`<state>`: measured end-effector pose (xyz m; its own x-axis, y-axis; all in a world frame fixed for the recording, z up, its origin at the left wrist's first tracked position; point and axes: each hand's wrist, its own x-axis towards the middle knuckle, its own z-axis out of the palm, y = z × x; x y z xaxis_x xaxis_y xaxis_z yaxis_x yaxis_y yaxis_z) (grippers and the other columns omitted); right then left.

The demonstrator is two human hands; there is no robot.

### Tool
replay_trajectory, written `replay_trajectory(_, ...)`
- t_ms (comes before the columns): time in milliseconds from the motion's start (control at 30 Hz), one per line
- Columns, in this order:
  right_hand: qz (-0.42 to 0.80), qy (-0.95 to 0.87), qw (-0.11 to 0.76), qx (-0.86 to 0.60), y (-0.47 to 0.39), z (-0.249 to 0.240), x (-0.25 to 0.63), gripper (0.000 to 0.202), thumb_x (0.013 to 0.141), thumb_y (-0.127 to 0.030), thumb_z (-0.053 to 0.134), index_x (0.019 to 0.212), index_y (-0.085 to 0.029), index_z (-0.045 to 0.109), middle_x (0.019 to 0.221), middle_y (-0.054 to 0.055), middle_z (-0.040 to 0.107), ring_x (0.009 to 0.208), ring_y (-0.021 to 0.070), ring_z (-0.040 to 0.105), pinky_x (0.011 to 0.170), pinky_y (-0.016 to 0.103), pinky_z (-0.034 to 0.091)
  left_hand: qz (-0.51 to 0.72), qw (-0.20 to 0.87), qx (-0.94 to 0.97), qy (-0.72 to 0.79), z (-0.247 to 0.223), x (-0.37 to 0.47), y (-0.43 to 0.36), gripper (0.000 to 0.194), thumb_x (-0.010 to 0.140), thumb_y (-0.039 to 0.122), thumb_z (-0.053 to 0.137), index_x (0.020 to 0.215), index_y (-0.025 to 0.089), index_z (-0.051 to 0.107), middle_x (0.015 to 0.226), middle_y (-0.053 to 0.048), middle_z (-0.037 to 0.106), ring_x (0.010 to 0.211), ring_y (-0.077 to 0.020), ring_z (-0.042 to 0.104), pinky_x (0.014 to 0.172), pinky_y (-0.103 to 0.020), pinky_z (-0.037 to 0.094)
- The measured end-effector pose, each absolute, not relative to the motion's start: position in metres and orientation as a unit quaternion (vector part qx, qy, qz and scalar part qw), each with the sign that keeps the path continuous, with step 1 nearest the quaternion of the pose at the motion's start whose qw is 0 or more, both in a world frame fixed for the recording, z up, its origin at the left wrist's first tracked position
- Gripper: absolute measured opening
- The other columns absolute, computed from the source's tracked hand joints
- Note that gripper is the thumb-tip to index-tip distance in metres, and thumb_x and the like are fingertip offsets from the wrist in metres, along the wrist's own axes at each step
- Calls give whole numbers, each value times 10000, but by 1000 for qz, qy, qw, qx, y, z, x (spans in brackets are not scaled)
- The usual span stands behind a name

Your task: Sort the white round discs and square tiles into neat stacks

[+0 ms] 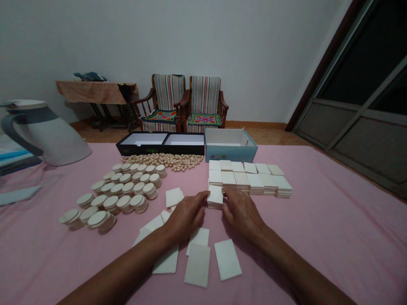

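Between my two hands stands a short stack of white square tiles (pixel 215 196). My left hand (pixel 190 212) presses its left side with the fingertips, and my right hand (pixel 239 212) presses the right side. Both hands are closed on it. Directly behind, neat stacks of the same square tiles (pixel 254 183) stand in two rows reaching to the right. Loose white tiles (pixel 197 266) lie flat in front of and around my left forearm, partly hidden by it. One single tile (pixel 228 259) rests below my right hand.
Stacks of round white discs (pixel 111 203) stand at the left, with many small wooden beads (pixel 165 159) behind them. A black divided box (pixel 160 144) and a light blue box (pixel 231 146) are at the back. A white jug (pixel 60 135) stands far left on the pink cloth (pixel 333 212).
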<state>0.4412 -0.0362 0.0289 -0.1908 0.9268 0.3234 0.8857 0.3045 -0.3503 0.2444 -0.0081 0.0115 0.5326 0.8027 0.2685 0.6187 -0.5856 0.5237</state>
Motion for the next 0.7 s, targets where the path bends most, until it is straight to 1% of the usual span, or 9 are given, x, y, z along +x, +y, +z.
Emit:
replay_trajectory(100,59,-767,240,-593,-42,41,447,168,796,-125,454,918,-166,562,903,83,627,814,202,542,735,325,383,272,194,846,416,12,243,-7,415,826,151,463,1231,227,510,1077,-66,684,976,-212,633,857,-333,473)
replay_trajectory(200,164,-808,180,-537,-58,55,455,109,798,-185,516,901,-187,552,868,43,603,786,175,530,697,291,398,306,192,822,441,12,240,-5,375,839,169,467,1203,233,529,1133,-69,667,1029,-214,620,888,-342,465)
replay_trajectory(233,203,-830,143,-500,-65,58,457,155,771,-220,576,922,-192,552,903,40,598,814,177,530,710,291,408,313,194,813,450,12,239,-4,365,843,176,467,1199,229,529,1123,-72,671,1027,-213,623,889,-345,467)
replay_trajectory(300,240,-864,74,-436,-78,60,459,370,664,-260,702,995,-195,549,1016,57,579,915,208,519,778,322,425,322,202,802,460,12,238,-2,347,850,189,469,1192,215,524,1092,-75,681,1011,-207,632,887,-349,474)
replay_trajectory(367,228,-879,34,-417,-89,58,458,504,594,-220,741,1055,-187,539,1096,84,552,1006,246,488,851,368,416,325,205,801,459,12,238,-2,322,854,202,473,1172,204,526,1074,-75,686,998,-204,638,887,-357,478)
replay_trajectory(433,211,-881,31,-423,-96,55,457,509,600,-130,685,1082,-179,529,1115,94,536,1043,251,465,889,384,402,326,205,801,458,13,238,-1,298,855,213,480,1148,202,534,1067,-73,688,990,-201,642,885,-361,481)
replay_trajectory(500,207,-880,37,-425,-98,54,456,491,602,-71,614,1073,-178,527,1094,90,533,1030,240,463,887,375,402,329,209,799,458,13,238,-1,287,850,209,485,1131,205,541,1060,-70,692,981,-196,645,882,-357,485)
replay_trajectory(600,209,-877,54,-429,-88,58,458,434,621,-94,589,1041,-185,530,1056,80,529,983,229,472,857,366,409,343,226,787,460,14,238,-1,287,839,187,479,1117,207,548,1047,-62,696,966,-184,651,879,-345,492)
replay_trajectory(700,180,-867,97,-455,-68,65,459,390,686,-164,604,1066,-182,520,1067,86,514,974,227,463,848,363,406,357,248,770,466,16,237,0,278,827,178,473,1089,197,563,1027,-57,702,956,-175,656,866,-330,504)
